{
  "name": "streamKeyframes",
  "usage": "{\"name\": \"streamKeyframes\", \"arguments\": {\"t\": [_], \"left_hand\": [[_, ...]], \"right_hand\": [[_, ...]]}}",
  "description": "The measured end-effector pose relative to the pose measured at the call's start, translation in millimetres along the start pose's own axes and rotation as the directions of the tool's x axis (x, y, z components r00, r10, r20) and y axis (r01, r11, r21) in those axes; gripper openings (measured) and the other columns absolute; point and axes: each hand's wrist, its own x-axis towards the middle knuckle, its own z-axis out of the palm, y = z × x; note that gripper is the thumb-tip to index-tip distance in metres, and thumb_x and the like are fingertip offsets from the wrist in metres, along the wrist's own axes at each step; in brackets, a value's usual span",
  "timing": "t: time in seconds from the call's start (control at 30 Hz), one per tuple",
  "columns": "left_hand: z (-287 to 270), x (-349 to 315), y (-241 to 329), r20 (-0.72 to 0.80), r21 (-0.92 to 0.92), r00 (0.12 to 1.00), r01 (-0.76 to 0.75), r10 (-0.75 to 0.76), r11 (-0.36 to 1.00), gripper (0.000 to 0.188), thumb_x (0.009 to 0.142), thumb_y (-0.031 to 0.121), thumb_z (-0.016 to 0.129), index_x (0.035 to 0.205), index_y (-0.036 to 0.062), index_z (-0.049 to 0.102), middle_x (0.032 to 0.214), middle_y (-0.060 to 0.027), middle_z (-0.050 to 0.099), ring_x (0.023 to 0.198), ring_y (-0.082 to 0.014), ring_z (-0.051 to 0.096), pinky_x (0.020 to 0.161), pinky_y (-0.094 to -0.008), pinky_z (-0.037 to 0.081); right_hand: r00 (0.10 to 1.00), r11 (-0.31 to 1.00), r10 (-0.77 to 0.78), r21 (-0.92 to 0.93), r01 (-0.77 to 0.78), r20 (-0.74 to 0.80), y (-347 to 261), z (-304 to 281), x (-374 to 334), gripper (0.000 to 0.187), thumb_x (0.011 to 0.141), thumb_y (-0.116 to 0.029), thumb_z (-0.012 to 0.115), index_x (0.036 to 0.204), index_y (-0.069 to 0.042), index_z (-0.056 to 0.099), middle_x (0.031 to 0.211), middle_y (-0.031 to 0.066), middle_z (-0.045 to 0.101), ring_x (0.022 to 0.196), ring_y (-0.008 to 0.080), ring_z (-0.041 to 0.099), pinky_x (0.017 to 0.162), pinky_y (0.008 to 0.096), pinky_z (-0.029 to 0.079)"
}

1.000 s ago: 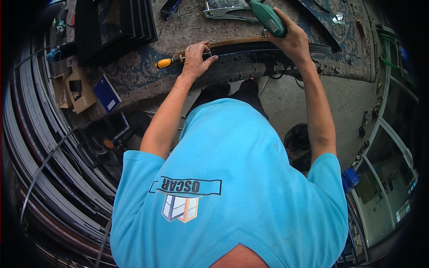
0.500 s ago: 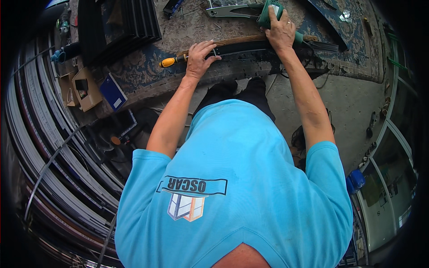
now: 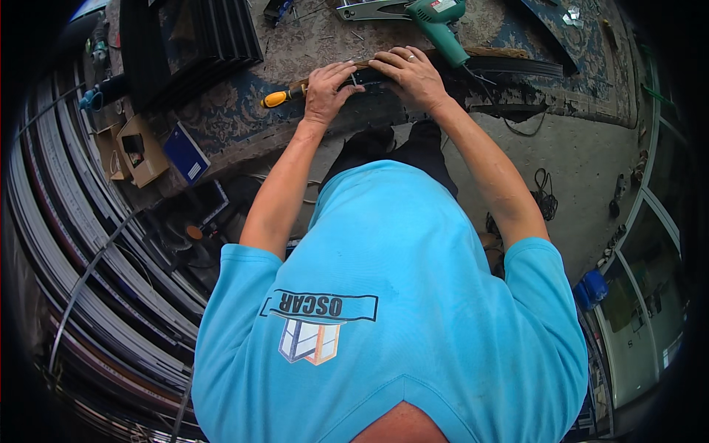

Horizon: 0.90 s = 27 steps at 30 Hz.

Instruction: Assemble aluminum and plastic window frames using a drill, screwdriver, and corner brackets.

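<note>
A long black profile strip [image 3: 509,66] lies along the near side of the carpeted bench, against a brown wooden strip [image 3: 487,52]. My left hand [image 3: 326,92] bends its fingers over it, thumb apart on the near side; a small thin metal piece [image 3: 354,78] shows beside that thumb. A screwdriver with a yellow handle [image 3: 275,99] lies left of the hand, its far end covered. My right hand [image 3: 415,80] grips the profile from above, its thumb mostly hidden. Just beyond it, a green corded power tool [image 3: 443,37] rests on the bench, untouched.
Black profiles [image 3: 221,44] are stacked at the back left. An open cardboard box [image 3: 145,159] and a blue booklet [image 3: 187,151] lie at the bench's left end. Long bars [image 3: 96,214] fill a rack on the left. A cable [image 3: 509,122] hangs over the front edge.
My right hand has let go of the green power tool, now lying on the bench, and has moved left and nearer onto the black profile. My left hand has stayed about where it was.
</note>
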Motion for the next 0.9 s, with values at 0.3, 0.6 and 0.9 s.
{"name": "streamKeyframes", "arguments": {"t": [0.3,0.6,0.9], "left_hand": [[-3,0,0,0.023,-0.065,0.999,0.038,-0.037,0.997,0.047,0.078,0.016,0.085,0.124,0.0083,0.074,0.133,-0.0073,0.071,0.126,-0.029,0.064,0.109,-0.0426,0.045],[-2,0,-2,0.017,0.042,0.999,-0.041,0.041,0.998,0.044,0.081,0.016,0.082,0.124,0.0083,0.074,0.133,-0.0077,0.072,0.125,-0.0289,0.065,0.105,-0.043,0.048],[-2,2,-6,0.019,0.019,0.999,-0.05,0.049,0.999,0.042,0.081,0.016,0.082,0.122,0.0074,0.075,0.132,-0.0071,0.073,0.123,-0.0286,0.067,0.104,-0.0425,0.049]], "right_hand": [[0.998,0.998,0.057,-0.015,-0.057,-0.034,-1,10,-2,0.062,0.087,-0.026,0.079,0.146,-0.026,0.059,0.15,-0.0033,0.057,0.14,0.0206,0.051,0.124,0.0434,0.033],[0.998,0.998,0.063,0.008,-0.063,-0.023,-1,9,0,0.069,0.084,-0.022,0.081,0.148,-0.023,0.056,0.152,-0.0037,0.057,0.138,0.0202,0.052,0.122,0.042,0.035],[0.997,0.998,0.06,0.015,-0.06,-0.046,-2,7,1,0.059,0.086,-0.021,0.078,0.142,-0.022,0.063,0.148,-0.0035,0.06,0.136,0.0195,0.053,0.121,0.0419,0.035]]}}
